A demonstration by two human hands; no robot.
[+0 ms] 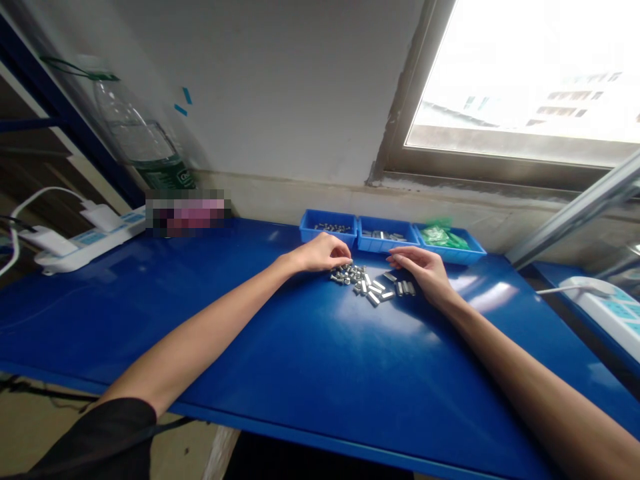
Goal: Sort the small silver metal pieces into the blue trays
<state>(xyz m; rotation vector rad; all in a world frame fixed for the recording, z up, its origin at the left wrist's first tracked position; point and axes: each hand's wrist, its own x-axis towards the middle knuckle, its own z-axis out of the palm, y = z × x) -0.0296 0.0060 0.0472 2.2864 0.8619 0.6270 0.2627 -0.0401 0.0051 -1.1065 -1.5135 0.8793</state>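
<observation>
My left hand is closed, its fingertips pinched at the back edge of a pile of small metal screws. What lies between those fingertips is too small to make out. To the right of the screws, several metal hex standoffs lie scattered on the blue table. A short row of standoffs lies side by side just left of my right wrist. Above them, my right hand has thumb and fingers drawn together; anything in that pinch is hidden or too small to name.
Behind my hands stand three blue bins: one with small screws, one with metal standoffs, one with green plastic bags. Power strips sit at left and right. A large bottle stands at the back left.
</observation>
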